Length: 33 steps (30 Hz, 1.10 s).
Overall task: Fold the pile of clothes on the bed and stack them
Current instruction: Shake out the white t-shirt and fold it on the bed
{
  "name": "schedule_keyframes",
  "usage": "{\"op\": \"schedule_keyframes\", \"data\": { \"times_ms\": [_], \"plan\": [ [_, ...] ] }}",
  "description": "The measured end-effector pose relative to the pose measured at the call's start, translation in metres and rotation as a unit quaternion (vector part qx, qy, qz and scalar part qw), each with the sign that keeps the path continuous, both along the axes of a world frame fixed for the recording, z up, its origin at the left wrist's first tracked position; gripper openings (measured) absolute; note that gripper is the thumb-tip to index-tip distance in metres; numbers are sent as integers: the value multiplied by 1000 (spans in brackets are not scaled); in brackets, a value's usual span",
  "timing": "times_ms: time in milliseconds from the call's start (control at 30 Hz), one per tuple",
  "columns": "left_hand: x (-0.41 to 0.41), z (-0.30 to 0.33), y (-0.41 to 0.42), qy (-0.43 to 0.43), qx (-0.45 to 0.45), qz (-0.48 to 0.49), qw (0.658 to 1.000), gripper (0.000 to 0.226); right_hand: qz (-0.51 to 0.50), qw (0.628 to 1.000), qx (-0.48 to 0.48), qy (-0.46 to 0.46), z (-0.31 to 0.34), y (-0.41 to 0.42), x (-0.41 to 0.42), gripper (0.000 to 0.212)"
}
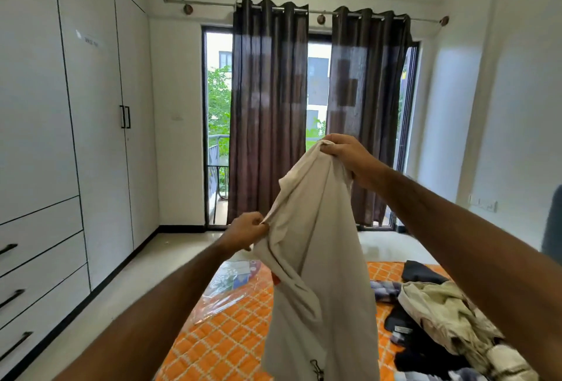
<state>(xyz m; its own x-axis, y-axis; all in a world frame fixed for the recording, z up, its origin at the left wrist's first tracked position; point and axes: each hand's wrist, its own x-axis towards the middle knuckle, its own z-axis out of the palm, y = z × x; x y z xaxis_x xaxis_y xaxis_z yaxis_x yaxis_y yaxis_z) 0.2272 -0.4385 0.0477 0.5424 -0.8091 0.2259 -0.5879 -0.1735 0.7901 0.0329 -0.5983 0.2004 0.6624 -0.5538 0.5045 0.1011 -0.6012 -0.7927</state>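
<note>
Shirt (316, 259) is held aloft, pinched by left hand (243, 233) low and right hand (343, 152) high; twisted cloth could be folded crooked above the bed (225, 335).

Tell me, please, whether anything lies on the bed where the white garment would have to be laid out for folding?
Yes. A clear plastic package lies on the orange quilt left of the hanging white garment, and the unfolded clothes pile covers the right side. The quilt directly behind the garment is hidden.
</note>
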Motion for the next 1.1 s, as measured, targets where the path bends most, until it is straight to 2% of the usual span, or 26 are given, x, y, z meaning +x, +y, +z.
{"op": "schedule_keyframes", "data": {
  "times_ms": [133,200,300,367,433,500,567,633,700,767,867,967,1033,1100],
  "plan": [
    [9,-17,-4,56,-53,81,994,28,-27,998,-56,9,-3,-13,-13,11],
    [12,-14,-5,71,-107,127,984,31,-89,992,-83,-15,-5,-23,-18,17],
    [7,4,-5,38,-169,170,970,26,-200,974,-105,-28,-12,-41,-28,28],
    [5,22,-1,-10,-222,186,957,18,-227,968,-109,-20,-14,-52,-34,34],
    [6,40,10,-100,-267,188,940,19,-229,968,-100,-17,-14,-59,-43,34],
    [16,57,24,-236,-254,172,922,24,-225,970,-88,-13,-14,-65,-51,30],
    [28,76,37,-322,-214,160,908,33,-221,971,-84,-31,-15,-66,-63,28],
    [40,91,51,-360,-194,174,896,50,-218,971,-76,-59,-16,-65,-74,31],
    [48,101,63,-369,-215,190,884,56,-170,983,-39,-55,-13,-55,-88,34],
    [43,106,71,-349,-267,193,878,52,-89,995,29,-18,-8,-39,-102,32],
    [30,116,78,-280,-336,172,883,46,-12,994,99,49,5,-19,-120,36],
    [16,132,86,-173,-316,96,928,49,66,980,173,73,16,-12,-139,36],
    [1,142,90,-93,-280,28,955,41,93,975,199,38,20,-19,-152,37],
    [-17,148,87,-56,-247,-26,967,38,82,981,178,-10,26,-38,-163,36]
  ]
}}
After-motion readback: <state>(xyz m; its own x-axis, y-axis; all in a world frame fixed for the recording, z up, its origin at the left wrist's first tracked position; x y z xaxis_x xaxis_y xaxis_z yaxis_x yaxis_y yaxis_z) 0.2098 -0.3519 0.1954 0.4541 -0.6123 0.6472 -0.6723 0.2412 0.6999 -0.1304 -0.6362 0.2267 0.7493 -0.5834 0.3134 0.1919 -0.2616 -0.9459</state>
